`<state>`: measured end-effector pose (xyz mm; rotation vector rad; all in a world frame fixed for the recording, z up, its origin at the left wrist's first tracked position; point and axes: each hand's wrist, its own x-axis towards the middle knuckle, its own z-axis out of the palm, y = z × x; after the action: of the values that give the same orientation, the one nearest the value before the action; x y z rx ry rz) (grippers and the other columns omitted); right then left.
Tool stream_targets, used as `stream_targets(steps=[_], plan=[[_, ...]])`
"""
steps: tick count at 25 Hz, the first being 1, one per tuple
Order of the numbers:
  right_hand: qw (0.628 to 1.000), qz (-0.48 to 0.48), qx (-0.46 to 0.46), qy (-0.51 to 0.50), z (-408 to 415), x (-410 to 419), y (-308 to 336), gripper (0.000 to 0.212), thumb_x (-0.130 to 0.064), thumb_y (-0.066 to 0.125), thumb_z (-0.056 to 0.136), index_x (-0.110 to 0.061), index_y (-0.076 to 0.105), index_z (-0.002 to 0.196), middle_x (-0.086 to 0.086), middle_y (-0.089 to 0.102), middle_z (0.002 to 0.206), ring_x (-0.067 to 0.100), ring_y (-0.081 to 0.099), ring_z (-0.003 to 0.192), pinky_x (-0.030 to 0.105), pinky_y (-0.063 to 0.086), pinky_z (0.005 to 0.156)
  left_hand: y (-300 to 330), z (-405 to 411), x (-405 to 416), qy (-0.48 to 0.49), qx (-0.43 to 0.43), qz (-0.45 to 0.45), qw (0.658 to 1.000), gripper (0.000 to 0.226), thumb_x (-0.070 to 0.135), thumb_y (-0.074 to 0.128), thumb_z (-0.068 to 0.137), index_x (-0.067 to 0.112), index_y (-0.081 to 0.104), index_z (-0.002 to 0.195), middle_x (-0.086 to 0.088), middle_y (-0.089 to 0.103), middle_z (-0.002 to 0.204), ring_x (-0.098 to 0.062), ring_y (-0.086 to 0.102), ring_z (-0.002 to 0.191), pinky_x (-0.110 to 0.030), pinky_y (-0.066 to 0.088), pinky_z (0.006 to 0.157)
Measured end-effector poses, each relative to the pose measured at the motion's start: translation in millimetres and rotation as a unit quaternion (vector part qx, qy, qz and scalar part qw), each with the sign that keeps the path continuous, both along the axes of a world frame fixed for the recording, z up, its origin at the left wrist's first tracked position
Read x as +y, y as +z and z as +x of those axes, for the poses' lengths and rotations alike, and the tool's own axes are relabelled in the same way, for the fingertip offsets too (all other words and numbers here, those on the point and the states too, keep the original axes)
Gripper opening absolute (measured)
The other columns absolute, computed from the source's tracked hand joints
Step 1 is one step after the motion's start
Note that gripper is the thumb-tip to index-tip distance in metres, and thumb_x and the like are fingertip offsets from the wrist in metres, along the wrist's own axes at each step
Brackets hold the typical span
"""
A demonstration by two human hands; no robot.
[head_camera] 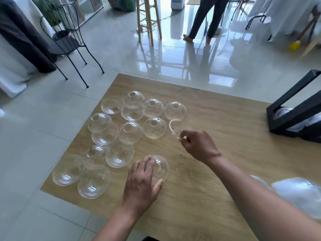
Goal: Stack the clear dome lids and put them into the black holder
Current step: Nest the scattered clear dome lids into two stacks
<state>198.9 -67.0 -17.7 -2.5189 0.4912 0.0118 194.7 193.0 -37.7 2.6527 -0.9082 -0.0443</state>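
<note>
Head view looks down on clear dome lids (131,133) scattered singly and in small overlaps over the left half of a wooden desk (217,180), some dome up with the hole on top, others rim up like bowls. One lid (160,166) sits dome up nearest the person, and the left hand (142,181) grips it from above, fingers spread over the crown and thumb against its near rim, likely to steady it as the base of a stack. The right hand (198,145) pinches a second lid (173,127) by its rim between thumb and fingertips; this one is tilted on edge and blurred, so its exact pose is hard to read, but it hangs just beyond the gripped one, seemingly on its way to be nested over it. A rim pinch suits such thin plastic, leaving the dome free to slide onto another.

Well apart, at the right edge of the desk, the black holder (295,108) leans as an open frame, with what looks like stacked lids already inside. Loose clear plastic wrap (298,193) lies by the right forearm.
</note>
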Motion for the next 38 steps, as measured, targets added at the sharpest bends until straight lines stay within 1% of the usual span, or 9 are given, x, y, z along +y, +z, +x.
stream_targets(steps=[2, 4, 7, 9, 12, 18, 27, 33, 38], plan=[[0.971, 0.214, -0.057, -0.095, -20.7, -2.2, 3.1, 0.016, -0.038, 0.066, 0.089, -0.026, 0.072, 0.081, -0.007, 0.066, 0.059, 0.006, 0.057, 0.048, 0.02, 0.044, 0.05, -1.6, 11.9, -6.3, -0.006, 0.031, 0.003, 1.0, 0.084, 0.045, 0.085, 0.071, 0.015, 0.054, 0.143, -0.004, 0.057, 0.141, -0.025, 0.055, 0.122, -0.041, 0.051, 0.102], [0.863, 0.452, -0.049, -0.219, -39.2, -9.3, 7.9, 0.017, -0.025, 0.066, 0.095, -0.019, 0.072, 0.08, 0.003, 0.063, 0.062, 0.01, 0.048, 0.04, 0.026, 0.044, 0.046, -3.6, 20.1, -15.1, -0.028, 0.051, -0.004, 0.998, 0.088, 0.048, 0.085, 0.071, 0.017, 0.051, 0.146, -0.003, 0.056, 0.142, -0.024, 0.053, 0.125, -0.041, 0.05, 0.102], [0.77, 0.541, 0.019, -0.339, -56.6, -21.8, 11.1, 0.018, -0.018, 0.057, 0.101, -0.008, 0.068, 0.09, 0.003, 0.057, 0.06, 0.011, 0.039, 0.039, 0.026, 0.041, 0.048, -9.0, 27.2, -28.6, -0.052, 0.072, -0.027, 0.996, 0.094, 0.047, 0.087, 0.07, 0.015, 0.046, 0.149, -0.005, 0.052, 0.146, -0.026, 0.049, 0.129, -0.042, 0.047, 0.108], [0.838, 0.405, 0.065, -0.36, -60.2, -30.7, 8.8, 0.023, -0.026, 0.057, 0.102, -0.008, 0.067, 0.091, 0.006, 0.065, 0.065, 0.017, 0.049, 0.045, 0.031, 0.046, 0.053, -12.7, 28.1, -34.8, -0.049, 0.079, -0.028, 0.995, 0.1, 0.048, 0.089, 0.067, 0.012, 0.045, 0.15, -0.007, 0.051, 0.147, -0.027, 0.049, 0.129, -0.041, 0.044, 0.11], [0.946, 0.07, 0.1, -0.302, -58.3, -35.5, 6.4, 0.041, -0.048, 0.058, 0.097, -0.012, 0.066, 0.116, 0.015, 0.071, 0.111, 0.034, 0.066, 0.1, 0.041, 0.053, 0.086, -16.9, 23.4, -39.4, -0.052, 0.064, -0.019, 0.996, 0.105, 0.054, 0.088, 0.064, 0.014, 0.044, 0.15, -0.006, 0.053, 0.144, -0.025, 0.049, 0.128, -0.04, 0.041, 0.109], [0.984, -0.068, 0.161, -0.042, -29.2, -9.8, 5.7, 0.089, -0.061, 0.074, 0.076, -0.03, 0.036, 0.15, 0.007, 0.047, 0.147, 0.03, 0.04, 0.134, 0.046, 0.041, 0.108, -9.4, 20.5, -42.7, -0.059, 0.068, -0.019, 0.996, 0.096, 0.054, 0.084, 0.068, 0.015, 0.046, 0.147, -0.002, 0.059, 0.135, -0.022, 0.051, 0.117, -0.038, 0.047, 0.101], [0.983, 0.069, 0.004, -0.17, -124.4, -95.9, 75.2, 0.084, -0.057, 0.08, 0.067, -0.03, 0.051, 0.141, 0.003, 0.056, 0.135, 0.021, 0.054, 0.124, 0.037, 0.048, 0.101, 39.0, -74.7, -127.4, -0.13, 0.154, -0.135, 0.97, 0.096, 0.067, 0.074, 0.069, 0.03, 0.037, 0.15, 0.013, 0.052, 0.138, -0.008, 0.048, 0.123, -0.026, 0.045, 0.096], [0.959, 0.097, -0.082, -0.252, -256.7, -162.8, 97.3, 0.085, -0.049, 0.088, 0.067, -0.027, 0.051, 0.141, 0.0, 0.055, 0.134, 0.015, 0.056, 0.127, 0.038, 0.049, 0.106, 20.4, -147.2, -209.1, -0.199, 0.125, -0.057, 0.97, 0.096, 0.064, 0.068, 0.074, 0.03, 0.03, 0.154, 0.005, 0.041, 0.148, -0.014, 0.04, 0.127, -0.03, 0.044, 0.101], [0.947, 0.095, -0.112, -0.287, -326.1, -176.9, 72.2, 0.09, -0.059, 0.089, 0.065, -0.026, 0.051, 0.14, -0.01, 0.058, 0.13, 0.006, 0.056, 0.115, 0.018, 0.044, 0.09, 7.7, -156.9, -217.0, -0.171, 0.15, -0.091, 0.969, 0.094, 0.055, 0.08, 0.07, 0.029, 0.037, 0.15, 0.007, 0.045, 0.142, -0.012, 0.047, 0.123, -0.023, 0.045, 0.094]])
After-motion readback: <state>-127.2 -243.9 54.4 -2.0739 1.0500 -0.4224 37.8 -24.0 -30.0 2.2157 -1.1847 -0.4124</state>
